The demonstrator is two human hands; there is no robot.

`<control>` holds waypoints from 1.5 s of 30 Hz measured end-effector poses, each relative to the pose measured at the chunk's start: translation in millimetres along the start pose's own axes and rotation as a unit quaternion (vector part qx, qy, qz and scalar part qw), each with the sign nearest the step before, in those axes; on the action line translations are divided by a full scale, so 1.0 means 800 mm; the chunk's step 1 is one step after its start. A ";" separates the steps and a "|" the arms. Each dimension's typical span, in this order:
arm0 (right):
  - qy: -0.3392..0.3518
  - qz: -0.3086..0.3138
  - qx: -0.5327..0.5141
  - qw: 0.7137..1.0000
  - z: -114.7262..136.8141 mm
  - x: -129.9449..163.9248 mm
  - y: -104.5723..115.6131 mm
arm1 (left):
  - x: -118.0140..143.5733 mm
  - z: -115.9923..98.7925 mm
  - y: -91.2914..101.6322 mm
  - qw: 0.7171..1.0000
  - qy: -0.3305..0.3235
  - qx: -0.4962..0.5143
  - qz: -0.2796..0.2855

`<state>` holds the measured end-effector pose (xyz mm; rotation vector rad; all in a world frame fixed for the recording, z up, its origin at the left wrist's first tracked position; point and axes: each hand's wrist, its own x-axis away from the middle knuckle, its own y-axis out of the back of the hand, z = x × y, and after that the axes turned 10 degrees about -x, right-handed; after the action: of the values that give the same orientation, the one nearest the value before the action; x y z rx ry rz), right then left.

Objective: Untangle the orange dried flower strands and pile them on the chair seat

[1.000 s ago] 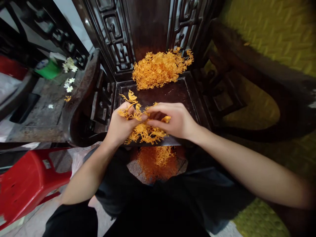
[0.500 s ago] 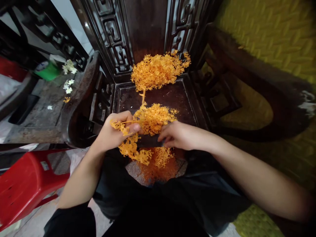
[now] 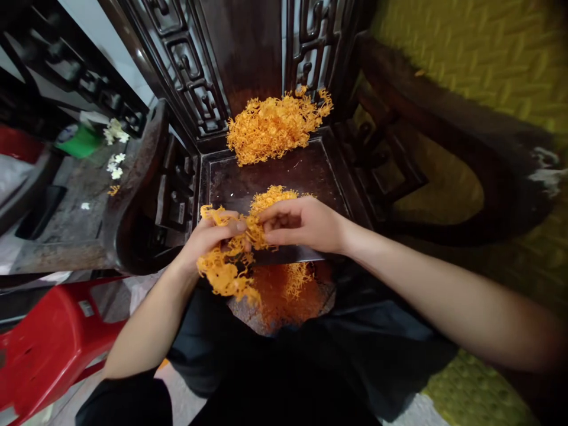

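Observation:
My left hand [image 3: 210,236] is closed around a strand of orange flowers [image 3: 226,275] that hangs down below the fingers in a curl. Close beside it, my right hand [image 3: 310,228] has its thumb and fingers drawn together at an orange flower [image 3: 256,232], touching the strand's upper end; the fingertips are partly hidden. Behind my right hand lies a small heap of loose orange flowers [image 3: 273,198], partly covered by it. A larger heap of orange flowers [image 3: 273,130] rests at the back of the dark wooden chair seat [image 3: 284,171].
The chair's carved armrests [image 3: 144,195] stand on both sides. To the left, a wooden surface [image 3: 84,231] bears white flowers [image 3: 116,165] and a roll of green tape [image 3: 78,141]. A red plastic stool [image 3: 53,331] is at lower left. More orange flowers [image 3: 297,281] show below the seat's front edge.
My right hand has moved up and left from the small heap to the strand. The upright flower stem at the left hand is no longer seen sticking up. The view has shifted slightly.

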<state>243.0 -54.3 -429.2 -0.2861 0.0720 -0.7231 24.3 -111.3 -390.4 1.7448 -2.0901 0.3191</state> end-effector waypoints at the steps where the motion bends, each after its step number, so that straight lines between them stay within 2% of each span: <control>1: 0.001 -0.017 0.005 1.000 -0.003 -0.002 -0.002 | -0.002 0.001 -0.004 0.999 -0.008 0.014 -0.031; 3: 0.011 -0.046 0.032 0.998 -0.004 -0.003 -0.005 | -0.005 0.003 -0.012 0.996 -0.037 0.038 -0.075; 8: 0.037 -0.072 0.105 0.991 0.000 0.000 -0.005 | -0.009 0.013 -0.026 0.992 -0.085 0.024 -0.090; 12: 0.057 -0.102 0.103 0.988 0.005 0.004 -0.002 | -0.010 0.018 -0.026 0.985 -0.107 -0.010 -0.136; 15: 0.081 -0.179 0.073 0.978 0.012 0.004 -0.002 | -0.007 0.013 -0.027 0.974 -0.140 -0.005 -0.179; 19: 0.139 -0.300 0.012 0.944 0.028 0.000 0.019 | 0.003 -0.003 -0.026 0.964 -0.196 -0.010 -0.181; 23: 0.260 -0.411 -0.026 0.873 0.043 -0.003 0.063 | 0.015 -0.013 -0.016 0.957 -0.236 -0.003 -0.170; 24: 0.256 -0.409 -0.026 0.876 0.045 -0.003 0.068 | 0.017 -0.013 -0.014 0.960 -0.231 -0.016 -0.158; 25: 0.234 -0.388 -0.018 0.891 0.044 -0.002 0.069 | 0.017 -0.013 -0.013 0.964 -0.220 -0.037 -0.142; 28: 0.116 -0.250 0.004 0.961 0.036 0.000 0.045 | 0.012 -0.011 -0.018 0.971 -0.188 -0.119 -0.091; 30: 0.063 -0.184 -0.016 0.981 0.029 0.000 0.024 | 0.006 -0.008 -0.023 0.964 -0.182 -0.163 -0.105; 31: 0.053 -0.173 -0.030 0.983 0.027 0.000 0.016 | 0.003 -0.006 -0.026 0.959 -0.182 -0.175 -0.128; 33: 0.051 -0.182 -0.048 0.981 0.023 0.000 0.008 | -0.003 -0.002 -0.028 0.952 -0.186 -0.166 -0.176; 35: 0.058 -0.202 -0.036 0.977 0.021 0.001 0.006 | -0.007 0.002 -0.029 0.956 -0.185 -0.122 -0.193; 37: 0.078 -0.221 0.002 0.972 0.019 0.003 0.005 | -0.009 0.004 -0.030 0.963 -0.175 -0.097 -0.182; 42: 0.117 -0.240 0.107 0.958 0.019 0.008 -0.010 | -0.007 0.000 -0.041 0.964 -0.152 -0.159 -0.147; 45: 0.136 -0.291 0.121 0.939 0.027 0.006 0.000 | 0.002 -0.004 -0.041 0.971 -0.148 -0.151 -0.111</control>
<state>250.2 -52.7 -408.4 0.0407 0.1620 -1.3480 56.9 -117.6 -389.3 1.8997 -1.9772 -0.3265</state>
